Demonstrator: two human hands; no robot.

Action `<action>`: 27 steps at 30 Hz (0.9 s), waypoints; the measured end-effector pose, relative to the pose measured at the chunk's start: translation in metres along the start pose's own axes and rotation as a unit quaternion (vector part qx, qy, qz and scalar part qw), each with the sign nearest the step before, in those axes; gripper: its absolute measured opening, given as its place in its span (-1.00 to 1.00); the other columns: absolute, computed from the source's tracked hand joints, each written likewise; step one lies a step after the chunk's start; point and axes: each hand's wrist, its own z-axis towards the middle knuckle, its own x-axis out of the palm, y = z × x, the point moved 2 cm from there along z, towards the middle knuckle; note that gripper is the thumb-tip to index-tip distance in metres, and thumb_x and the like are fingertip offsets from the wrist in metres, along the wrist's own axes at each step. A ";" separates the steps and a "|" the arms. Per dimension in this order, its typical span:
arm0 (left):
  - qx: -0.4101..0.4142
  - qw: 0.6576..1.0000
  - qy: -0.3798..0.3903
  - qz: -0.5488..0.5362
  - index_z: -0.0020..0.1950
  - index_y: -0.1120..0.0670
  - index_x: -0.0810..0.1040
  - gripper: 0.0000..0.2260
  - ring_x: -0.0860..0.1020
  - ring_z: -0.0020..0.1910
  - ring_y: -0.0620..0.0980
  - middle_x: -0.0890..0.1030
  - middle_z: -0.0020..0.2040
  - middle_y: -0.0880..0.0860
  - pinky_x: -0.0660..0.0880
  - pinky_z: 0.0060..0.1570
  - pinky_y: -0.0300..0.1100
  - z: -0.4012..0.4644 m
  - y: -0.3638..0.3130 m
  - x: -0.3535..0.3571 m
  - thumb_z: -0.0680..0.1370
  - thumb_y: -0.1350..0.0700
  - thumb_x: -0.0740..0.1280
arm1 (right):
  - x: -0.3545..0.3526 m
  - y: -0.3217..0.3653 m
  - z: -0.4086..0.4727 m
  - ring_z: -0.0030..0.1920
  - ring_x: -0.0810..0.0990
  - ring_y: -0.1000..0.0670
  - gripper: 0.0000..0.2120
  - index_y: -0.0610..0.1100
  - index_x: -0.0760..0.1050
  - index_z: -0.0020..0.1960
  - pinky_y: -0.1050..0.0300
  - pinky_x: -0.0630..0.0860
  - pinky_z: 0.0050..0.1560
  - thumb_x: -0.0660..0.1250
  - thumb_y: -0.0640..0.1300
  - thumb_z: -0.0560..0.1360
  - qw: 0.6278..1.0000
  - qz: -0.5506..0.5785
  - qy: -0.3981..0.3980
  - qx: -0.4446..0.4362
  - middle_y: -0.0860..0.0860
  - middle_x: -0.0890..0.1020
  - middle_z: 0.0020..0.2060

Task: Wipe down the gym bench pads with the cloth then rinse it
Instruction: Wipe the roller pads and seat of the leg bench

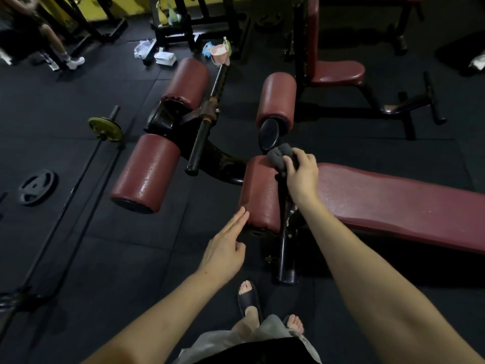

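A dark red gym bench lies across the right, its long flat pad (393, 203) running off to the right. Several red roller pads sit at its head; the nearest roller (262, 190) looks wet. My right hand (301, 172) grips a bunched grey cloth (279, 155) and holds it on the far end of that nearest roller. Straight fingers of my left hand (225, 248) touch the roller's near left end. Other rollers lie at the left (147, 172), the far left (189, 82) and the far middle (278, 98).
A pink bucket (220, 54) stands on the floor beyond the rollers, beside white packets. A barbell (78, 177) with a yellow plate and a loose black plate (36, 187) lie at left. A second red bench (338, 70) stands behind. Another person's leg shows at top left. My sandalled feet are below.
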 end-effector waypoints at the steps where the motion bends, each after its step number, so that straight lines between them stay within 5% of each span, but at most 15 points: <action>1: -0.003 1.000 -0.003 -0.010 0.64 -0.25 0.17 -0.28 0.55 0.07 -0.37 0.07 0.59 -0.43 0.39 -0.14 -0.46 0.000 0.000 -0.001 0.59 0.31 0.20 | 0.001 -0.001 -0.005 0.10 0.52 -0.04 -0.67 -0.09 0.54 0.37 0.16 0.43 0.15 0.33 -0.01 0.65 1.000 0.001 0.007 -0.002 -0.09 0.50 0.14; 3: -0.006 1.000 -0.007 -0.017 0.63 -0.24 0.19 -0.29 0.54 -0.10 -0.36 0.10 0.58 -0.44 0.39 -0.18 -0.47 -0.001 0.001 -0.002 0.58 0.33 0.20 | -0.002 -0.004 -0.036 0.09 0.52 -0.03 -0.67 -0.11 0.55 0.37 0.12 0.45 0.17 0.36 -0.04 0.64 1.000 0.005 0.012 -0.022 -0.10 0.51 0.11; 7: 0.008 1.000 -0.018 -0.005 0.63 -0.23 0.19 -0.29 0.57 0.12 -0.23 0.09 0.58 -0.46 0.41 -0.11 -0.45 0.000 0.004 0.001 0.58 0.33 0.20 | -0.022 -0.012 -0.117 0.02 0.52 0.08 -0.67 -0.14 0.58 0.34 0.28 0.48 0.11 0.42 -0.12 0.59 0.996 0.005 0.050 -0.071 -0.02 0.51 0.04; 10: 0.021 0.999 -0.025 0.006 0.64 -0.21 0.20 -0.30 0.34 0.47 -0.32 0.09 0.59 -0.43 0.47 0.26 -0.30 0.002 0.004 0.000 0.58 0.32 0.19 | -0.035 -0.015 -0.112 0.02 0.52 0.11 -0.69 -0.14 0.60 0.30 0.32 0.46 0.13 0.44 -0.11 0.58 0.990 0.001 0.109 -0.093 -0.01 0.55 0.04; 14: 0.038 0.996 -0.053 0.065 0.65 -0.10 0.19 -0.35 0.12 0.53 -0.37 0.10 0.64 -0.25 0.08 0.61 -0.05 0.005 0.002 0.004 0.59 0.29 0.19 | -0.029 -0.007 -0.035 0.11 0.47 0.08 -0.69 -0.12 0.57 0.33 0.39 0.30 0.15 0.40 -0.09 0.61 0.999 0.015 0.033 -0.033 -0.06 0.52 0.15; 20: 0.062 0.986 -0.032 0.151 0.68 -0.18 -0.06 -0.26 -0.06 0.58 -0.38 -0.14 0.65 -0.29 0.01 0.61 -0.08 0.004 0.005 0.015 0.59 0.21 0.18 | 0.000 -0.011 -0.029 0.17 0.53 -0.06 -0.66 -0.03 0.51 0.42 0.11 0.42 0.21 0.31 -0.02 0.66 0.999 0.026 0.022 0.034 -0.10 0.52 0.16; 24: 0.027 0.995 -0.026 0.093 0.67 -0.20 -0.01 -0.24 0.22 0.50 -0.34 -0.06 0.63 -0.36 0.19 0.56 -0.03 0.007 0.016 0.010 0.57 0.25 0.20 | -0.016 -0.012 -0.101 0.03 0.51 0.05 -0.68 -0.06 0.58 0.36 0.18 0.50 0.12 0.38 -0.12 0.62 0.995 0.011 0.061 -0.083 -0.03 0.47 0.05; 27: 0.027 0.995 -0.011 0.092 0.68 -0.18 -0.02 -0.23 0.15 0.44 -0.43 -0.07 0.63 -0.36 0.13 0.59 -0.02 0.008 0.017 0.006 0.57 0.27 0.20 | -0.033 -0.019 -0.123 0.07 0.53 0.09 -0.67 -0.08 0.58 0.36 0.21 0.50 0.18 0.40 -0.14 0.61 0.984 0.025 0.129 -0.119 0.01 0.49 0.06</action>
